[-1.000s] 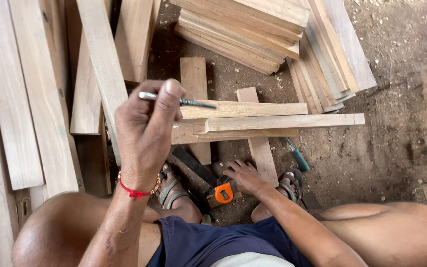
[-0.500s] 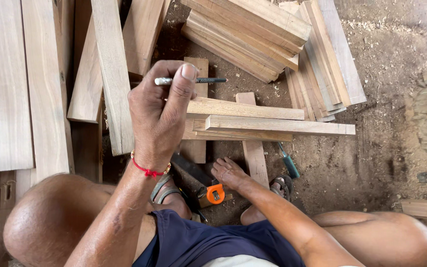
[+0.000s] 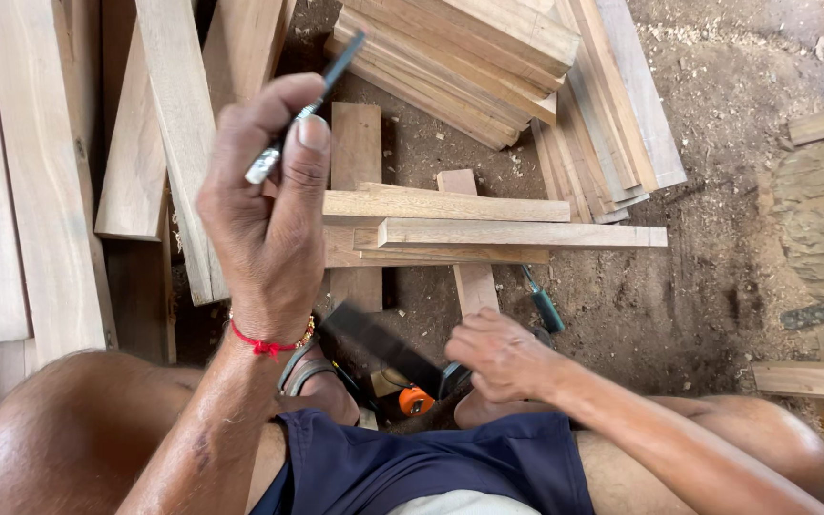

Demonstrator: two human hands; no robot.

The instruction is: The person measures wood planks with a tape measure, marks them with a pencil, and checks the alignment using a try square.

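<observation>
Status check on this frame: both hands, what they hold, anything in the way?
Left hand raised, pinching a pencil. Right hand low by the feet, on a tool with an orange part; grip unclear. Stacked wooden slats lie ahead, untouched.

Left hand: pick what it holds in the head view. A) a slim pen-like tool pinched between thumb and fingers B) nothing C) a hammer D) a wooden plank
A: the left hand is raised above the stacked planks with a slim dark pen-like tool pinched between thumb and fingers, while the right hand rests low by an orange-and-black tool.
</observation>
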